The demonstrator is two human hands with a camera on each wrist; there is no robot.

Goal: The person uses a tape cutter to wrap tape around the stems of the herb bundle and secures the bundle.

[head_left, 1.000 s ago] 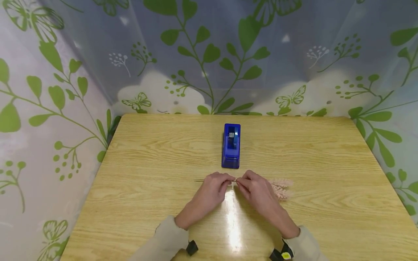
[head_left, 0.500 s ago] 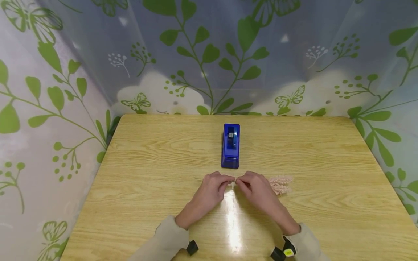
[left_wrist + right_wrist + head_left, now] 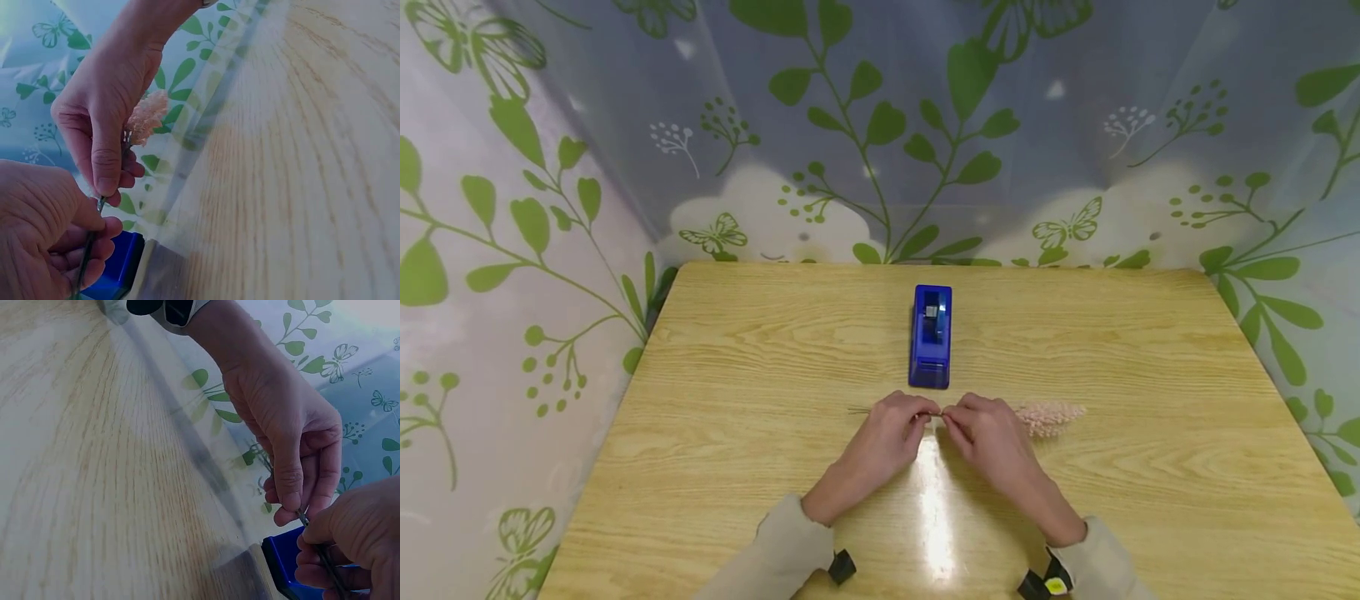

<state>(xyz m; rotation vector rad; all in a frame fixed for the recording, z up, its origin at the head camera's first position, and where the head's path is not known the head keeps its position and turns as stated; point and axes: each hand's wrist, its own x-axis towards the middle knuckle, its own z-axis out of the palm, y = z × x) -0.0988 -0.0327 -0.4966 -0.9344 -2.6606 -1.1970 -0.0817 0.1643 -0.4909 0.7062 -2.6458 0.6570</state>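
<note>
Pale pink flower sprigs [image 3: 1051, 418] lie crosswise in front of me, their thin dark green stems [image 3: 859, 410] running left through both hands. My left hand [image 3: 891, 433] pinches the stems between thumb and fingers, and their ends stick out past it. Close to its fingertips, my right hand [image 3: 996, 437] pinches the same stems nearer the blossoms. In the left wrist view, the pink blossom [image 3: 148, 117] shows beyond the right hand [image 3: 106, 106]. Just beyond the fingertips stands a blue tape dispenser [image 3: 931, 373], touched by neither hand. Curled fingers hide part of the stems.
The wood-grain table [image 3: 760, 333] spreads out on both sides of my hands. Behind it and along the sides hangs a curtain [image 3: 737, 75] printed with leaves and butterflies. A bright glare [image 3: 936, 517] lies on the tabletop between my forearms.
The pink blossoms have turned and drawn together: separate heads a second ago, they now look like one narrower bunch. Both hands stay almost in place, with the right fingers shifting slightly.
</note>
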